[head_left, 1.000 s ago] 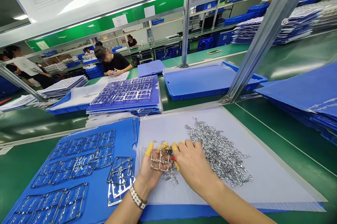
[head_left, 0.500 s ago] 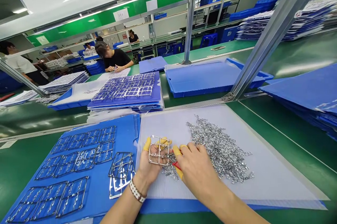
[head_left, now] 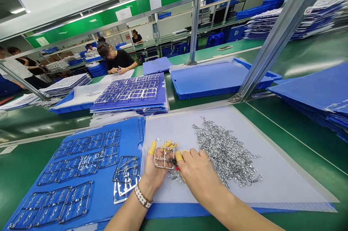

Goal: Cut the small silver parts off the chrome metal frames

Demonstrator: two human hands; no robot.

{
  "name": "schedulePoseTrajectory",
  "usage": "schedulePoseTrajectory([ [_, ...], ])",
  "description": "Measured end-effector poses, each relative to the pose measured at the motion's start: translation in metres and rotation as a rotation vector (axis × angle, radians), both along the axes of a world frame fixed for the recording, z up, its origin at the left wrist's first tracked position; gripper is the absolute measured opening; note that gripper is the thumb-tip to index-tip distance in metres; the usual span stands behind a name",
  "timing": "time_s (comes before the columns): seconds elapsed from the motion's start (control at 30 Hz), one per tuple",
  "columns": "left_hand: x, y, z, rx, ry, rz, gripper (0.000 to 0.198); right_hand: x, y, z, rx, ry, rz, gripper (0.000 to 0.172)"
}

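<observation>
My left hand (head_left: 154, 164) holds up a small chromed sprue frame (head_left: 164, 155) with tiny parts on its runners. Yellow finger cots cover some fingertips on both hands. In my right hand (head_left: 199, 173) is a pair of red-handled nippers (head_left: 175, 164), their jaws against the frame's right side; the handles are mostly hidden. Under the hands lies a small heap of loose parts (head_left: 176, 176) on a translucent white sheet (head_left: 277, 180). A larger pile of shiny small parts (head_left: 227, 153) spreads to the right. Stripped frames (head_left: 121, 191) overlap beside my left wrist.
Rows of dark sprue frames (head_left: 63, 204) lie on a blue sheet (head_left: 102, 202) at left. Behind stand a stack with more frames (head_left: 130, 88) and a blue tray (head_left: 206, 93). A slanted metal post (head_left: 277, 39) rises at right. A co-worker (head_left: 116, 59) sits opposite.
My right hand and the nippers have shifted slightly left, further in over the frame. The left hand keeps its hold almost unmoved. At far left, another person has come into view.
</observation>
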State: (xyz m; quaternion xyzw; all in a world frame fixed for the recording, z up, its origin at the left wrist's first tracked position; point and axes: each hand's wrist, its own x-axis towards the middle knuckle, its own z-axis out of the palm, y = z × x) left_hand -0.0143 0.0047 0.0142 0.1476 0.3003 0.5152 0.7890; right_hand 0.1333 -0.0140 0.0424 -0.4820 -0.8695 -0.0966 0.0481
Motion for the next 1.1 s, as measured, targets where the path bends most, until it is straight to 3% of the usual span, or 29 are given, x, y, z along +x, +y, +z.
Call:
schedulePoseTrajectory([
  [0.13,-0.001,-0.002,-0.001,0.0,0.043,0.029,0.058,0.015,0.006,0.002,-0.083,0.175,-0.018,0.021],
  [0.2,0.001,-0.006,-0.003,0.036,0.148,0.11,0.057,0.021,0.012,0.001,-0.215,0.434,-0.071,0.022],
  [0.3,0.006,-0.015,-0.003,0.2,0.408,0.222,0.047,0.02,0.024,-0.002,-0.587,0.998,-0.13,0.026],
  [0.37,0.009,-0.021,0.0,0.343,0.546,0.245,0.055,0.012,0.031,-0.007,-0.789,1.312,-0.147,0.03],
  [0.47,0.01,-0.026,0.007,0.474,0.636,0.261,0.066,0.002,0.037,-0.013,-0.828,1.518,-0.162,0.031],
  [0.53,0.007,-0.026,0.008,0.49,0.65,0.307,0.072,0.0,0.038,-0.014,-0.748,1.492,-0.16,0.029],
  [0.63,0.003,-0.02,0.004,0.387,0.544,0.394,0.076,0.0,0.032,-0.014,-0.456,1.285,-0.062,0.021],
  [0.73,0.001,-0.011,-0.002,0.188,0.228,0.321,0.063,-0.011,0.018,-0.019,-0.163,0.988,0.209,0.033],
  [0.8,0.001,-0.005,-0.004,0.095,0.009,0.227,0.06,-0.022,0.008,-0.025,-0.085,0.821,0.315,0.039],
  [0.93,0.0,0.001,0.0,0.004,-0.182,0.17,0.053,-0.035,-0.004,-0.03,-0.069,0.688,0.319,0.046],
  [1.1,-0.001,0.002,0.004,0.005,-0.203,0.197,0.033,-0.02,0.005,-0.015,-0.021,0.605,0.195,0.039],
])
